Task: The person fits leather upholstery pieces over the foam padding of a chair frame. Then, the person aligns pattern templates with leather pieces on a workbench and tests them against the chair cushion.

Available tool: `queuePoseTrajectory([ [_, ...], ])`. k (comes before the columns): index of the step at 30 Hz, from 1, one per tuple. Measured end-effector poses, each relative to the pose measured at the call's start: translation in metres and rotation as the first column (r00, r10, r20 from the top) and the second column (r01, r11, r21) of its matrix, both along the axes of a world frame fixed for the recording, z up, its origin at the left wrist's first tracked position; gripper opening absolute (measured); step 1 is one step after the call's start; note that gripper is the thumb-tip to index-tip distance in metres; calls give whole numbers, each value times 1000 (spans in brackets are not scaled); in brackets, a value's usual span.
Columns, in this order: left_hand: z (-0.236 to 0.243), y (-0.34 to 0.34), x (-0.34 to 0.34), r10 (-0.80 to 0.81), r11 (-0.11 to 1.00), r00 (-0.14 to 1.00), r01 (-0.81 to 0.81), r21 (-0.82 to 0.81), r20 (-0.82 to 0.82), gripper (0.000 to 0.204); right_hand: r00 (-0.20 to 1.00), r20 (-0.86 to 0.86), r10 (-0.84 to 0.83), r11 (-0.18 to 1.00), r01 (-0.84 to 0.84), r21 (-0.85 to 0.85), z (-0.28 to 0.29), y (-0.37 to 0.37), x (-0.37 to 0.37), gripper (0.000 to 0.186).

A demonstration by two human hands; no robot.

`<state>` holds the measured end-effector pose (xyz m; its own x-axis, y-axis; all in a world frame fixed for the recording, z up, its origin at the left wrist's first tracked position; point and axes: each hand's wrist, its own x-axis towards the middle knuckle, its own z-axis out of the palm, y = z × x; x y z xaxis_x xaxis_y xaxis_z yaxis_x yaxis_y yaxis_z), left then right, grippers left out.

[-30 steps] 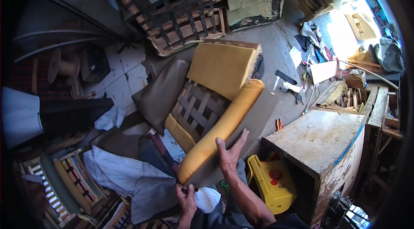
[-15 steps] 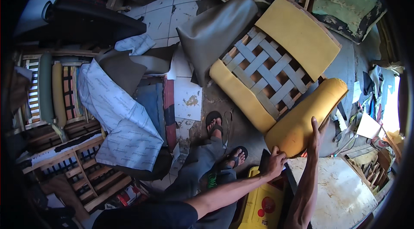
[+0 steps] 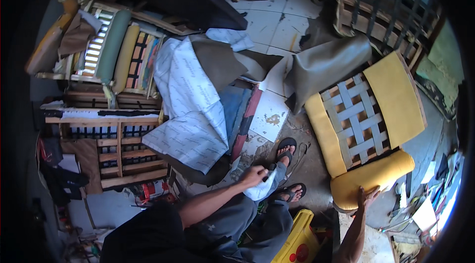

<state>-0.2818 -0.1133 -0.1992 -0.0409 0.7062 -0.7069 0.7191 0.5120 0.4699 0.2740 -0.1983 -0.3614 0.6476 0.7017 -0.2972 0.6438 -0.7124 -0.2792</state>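
Note:
A yellow upholstered armrest (image 3: pixel 391 166) of a chair frame lies at the right. My right hand (image 3: pixel 367 197) rests on its near side, fingers stretched out against the cover. The frame's seat of woven grey webbing (image 3: pixel 357 119) shows beside the armrest, with a wide yellow panel (image 3: pixel 396 99) at its far side and a yellow padded rail (image 3: pixel 326 136) along its left. My left hand (image 3: pixel 253 176) is closed over my lap, well away from the chair. A small dark thing shows by its fingers and a whitish piece (image 3: pixel 260 189) lies just below; what it grips is unclear.
White-backed upholstery sheeting (image 3: pixel 190 109) drapes at centre left. Grey-brown leatherette (image 3: pixel 331 62) lies behind the chair. Wooden frames (image 3: pixel 133 151) stand at the left. A yellow container (image 3: pixel 299 238) is near my feet, beside a pale board (image 3: pixel 373 240).
My left hand has left the armrest and moved left over my lap. My right hand stays on the armrest, now lying on its side. The view has turned leftward.

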Motion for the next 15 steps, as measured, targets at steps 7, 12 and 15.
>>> queuePoseTrajectory([
  [7,78,89,-133,368,922,910,-332,197,-192,30,984,-79,159,983,-151,102,28,-7,-92,72],
  [12,91,149,-94,173,981,983,-167,101,-61,34,832,-544,104,994,-108,25,58,-22,-212,70],
  [15,99,141,-105,79,991,997,-81,105,23,31,538,-787,302,942,-295,159,182,92,-356,92],
])
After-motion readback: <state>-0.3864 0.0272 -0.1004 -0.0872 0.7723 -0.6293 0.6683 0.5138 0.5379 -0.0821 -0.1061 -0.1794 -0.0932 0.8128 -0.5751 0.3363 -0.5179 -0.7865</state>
